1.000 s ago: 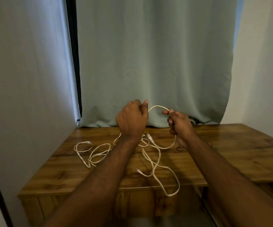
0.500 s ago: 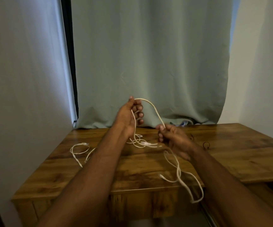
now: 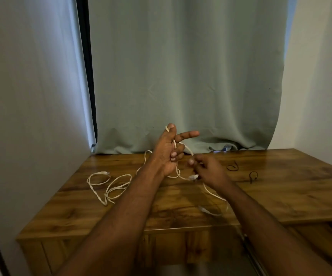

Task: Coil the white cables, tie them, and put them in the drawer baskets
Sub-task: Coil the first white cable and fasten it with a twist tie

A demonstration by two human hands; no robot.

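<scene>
On the wooden desk point(image 3: 280, 196) a second white cable point(image 3: 109, 186) lies in loose loops at the left, apart from the hands. The left hand point(image 3: 167, 154), raised, has the white cable point(image 3: 185, 148) looped over thumb and curled fingers, forefinger straight; the right hand point(image 3: 207, 168) pinches it near a plug point(image 3: 193, 177). It looks light, limp and springy, best held at the gathered loops.

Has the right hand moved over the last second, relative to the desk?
Yes. The right hand has dropped from level with the curtain hem to low over the wooden desk, coming nearer the person, pinching the white cable.
</scene>
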